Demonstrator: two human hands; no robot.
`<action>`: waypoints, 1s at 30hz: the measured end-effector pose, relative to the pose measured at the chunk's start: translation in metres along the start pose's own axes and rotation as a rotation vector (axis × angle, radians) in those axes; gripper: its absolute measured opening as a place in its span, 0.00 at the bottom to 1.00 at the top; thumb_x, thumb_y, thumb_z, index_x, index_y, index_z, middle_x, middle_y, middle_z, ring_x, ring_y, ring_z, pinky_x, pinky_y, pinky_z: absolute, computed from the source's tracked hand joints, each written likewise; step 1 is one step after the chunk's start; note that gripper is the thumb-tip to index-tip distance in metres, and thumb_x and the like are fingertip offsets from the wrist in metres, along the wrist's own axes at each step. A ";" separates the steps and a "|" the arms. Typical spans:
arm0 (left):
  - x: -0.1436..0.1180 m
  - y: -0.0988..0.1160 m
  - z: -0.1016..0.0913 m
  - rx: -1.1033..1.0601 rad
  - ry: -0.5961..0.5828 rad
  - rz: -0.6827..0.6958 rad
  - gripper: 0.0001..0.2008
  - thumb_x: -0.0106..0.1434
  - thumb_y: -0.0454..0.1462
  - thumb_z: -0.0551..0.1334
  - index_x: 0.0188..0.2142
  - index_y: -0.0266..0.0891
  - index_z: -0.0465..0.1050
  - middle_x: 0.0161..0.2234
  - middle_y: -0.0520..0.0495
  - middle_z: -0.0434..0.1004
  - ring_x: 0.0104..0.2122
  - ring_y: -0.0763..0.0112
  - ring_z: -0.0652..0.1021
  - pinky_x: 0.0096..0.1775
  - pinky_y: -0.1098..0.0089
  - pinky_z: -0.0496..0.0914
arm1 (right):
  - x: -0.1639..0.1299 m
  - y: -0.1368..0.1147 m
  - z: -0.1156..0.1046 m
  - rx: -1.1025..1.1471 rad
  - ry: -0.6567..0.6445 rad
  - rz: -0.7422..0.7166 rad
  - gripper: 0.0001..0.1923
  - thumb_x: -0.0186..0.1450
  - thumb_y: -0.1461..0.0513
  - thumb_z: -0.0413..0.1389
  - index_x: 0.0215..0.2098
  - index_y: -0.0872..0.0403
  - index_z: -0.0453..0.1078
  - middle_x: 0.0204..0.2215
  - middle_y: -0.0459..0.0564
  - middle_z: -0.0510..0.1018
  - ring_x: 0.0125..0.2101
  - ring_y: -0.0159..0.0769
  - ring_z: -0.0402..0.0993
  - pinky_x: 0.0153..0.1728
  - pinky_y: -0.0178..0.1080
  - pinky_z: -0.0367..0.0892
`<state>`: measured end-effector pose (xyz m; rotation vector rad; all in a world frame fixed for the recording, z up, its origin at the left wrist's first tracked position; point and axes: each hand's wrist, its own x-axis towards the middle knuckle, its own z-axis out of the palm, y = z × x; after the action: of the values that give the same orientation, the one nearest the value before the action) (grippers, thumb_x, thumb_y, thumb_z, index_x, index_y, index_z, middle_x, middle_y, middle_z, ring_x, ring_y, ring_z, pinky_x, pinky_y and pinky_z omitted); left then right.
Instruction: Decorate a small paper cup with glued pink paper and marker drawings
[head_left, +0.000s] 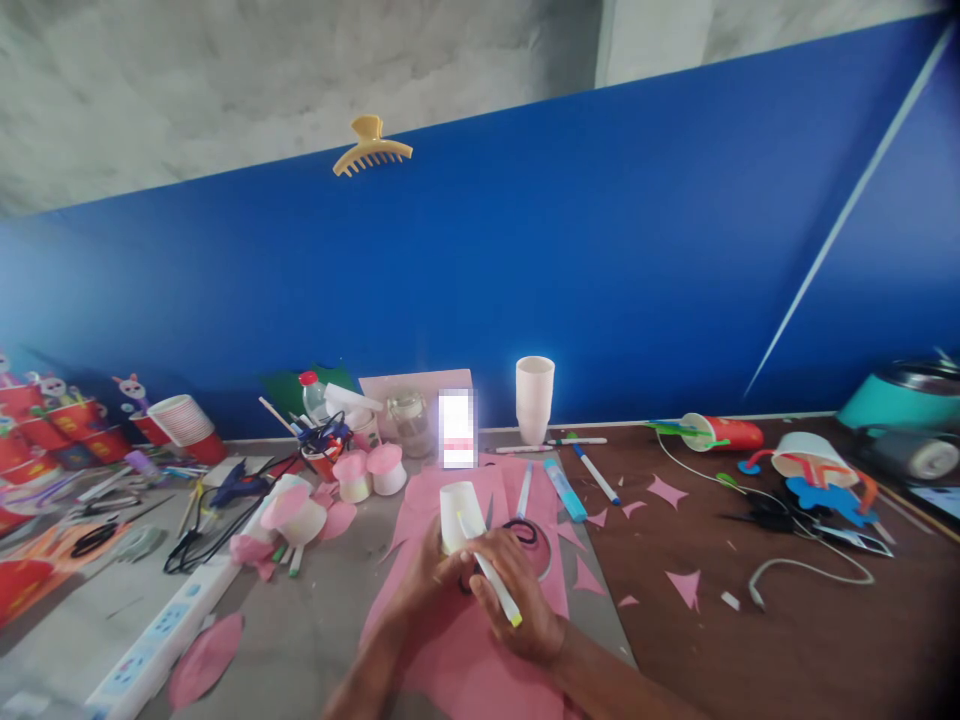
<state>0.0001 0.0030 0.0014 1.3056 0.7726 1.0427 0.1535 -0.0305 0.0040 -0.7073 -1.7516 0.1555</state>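
Observation:
My left hand (421, 580) is wrapped round a white paper cup (454, 503), its mouth tipped away from me. My right hand (519, 588) grips a white marker (501, 592) with a yellow end toward me; its other end meets the cup's side. Both hands are above a large sheet of pink paper (472, 665). Scissors (525, 530) with dark handles lie on that paper, partly hidden behind my right hand. Just beyond the cup stands a phone-like upright screen (457, 428), blurred out.
A stack of white cups (534, 398) stands by the blue partition (600, 240). Left are a power strip (161, 630), a glass jar (409, 422) and cups with pink tops (354, 475). Pink scraps (684, 588), a blue marker (597, 474) and a white cable (810, 567) lie right.

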 end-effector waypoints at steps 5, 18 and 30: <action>0.001 0.012 0.007 -0.022 0.023 -0.010 0.29 0.52 0.56 0.73 0.39 0.36 0.72 0.31 0.47 0.72 0.30 0.69 0.70 0.31 0.71 0.67 | -0.001 -0.002 0.000 -0.011 0.023 -0.006 0.14 0.73 0.62 0.47 0.54 0.51 0.67 0.38 0.52 0.81 0.38 0.44 0.78 0.42 0.46 0.71; 0.001 0.013 0.009 -0.049 0.037 -0.042 0.30 0.50 0.55 0.75 0.40 0.36 0.71 0.30 0.49 0.71 0.31 0.70 0.70 0.31 0.72 0.68 | 0.000 -0.003 -0.001 0.009 0.039 -0.009 0.15 0.73 0.62 0.47 0.56 0.50 0.67 0.37 0.50 0.81 0.38 0.43 0.78 0.43 0.46 0.71; 0.001 0.013 0.011 -0.030 0.044 -0.037 0.28 0.52 0.55 0.73 0.39 0.37 0.70 0.29 0.50 0.69 0.29 0.71 0.69 0.30 0.73 0.66 | -0.001 -0.002 -0.001 -0.007 0.042 -0.004 0.15 0.72 0.64 0.47 0.55 0.49 0.67 0.36 0.48 0.80 0.37 0.41 0.76 0.42 0.45 0.73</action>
<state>0.0080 -0.0011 0.0158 1.2420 0.8079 1.0529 0.1533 -0.0332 0.0042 -0.7072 -1.7144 0.1304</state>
